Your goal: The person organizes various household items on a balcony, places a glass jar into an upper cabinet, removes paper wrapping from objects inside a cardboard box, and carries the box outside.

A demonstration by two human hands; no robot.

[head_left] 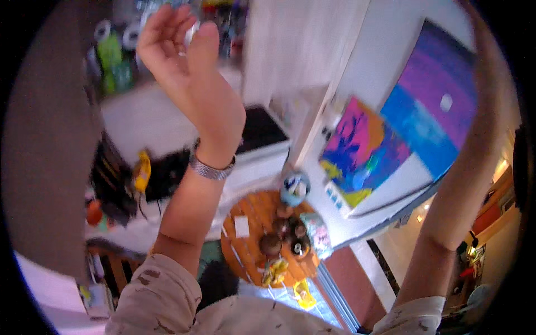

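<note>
I hold my left hand up high, fingers loosely curled toward the thumb, perhaps to meet things at that height. A small, shiny whitish thing shows between thumb and fingers; I cannot tell whether I grip it or it lies beyond. Left of the hand are blurred, bright-green containers, seemingly grouped for easy reach. Well below it, the round, brown wooden worktop carries rounded brown objects. My right hand is out of view.
</note>
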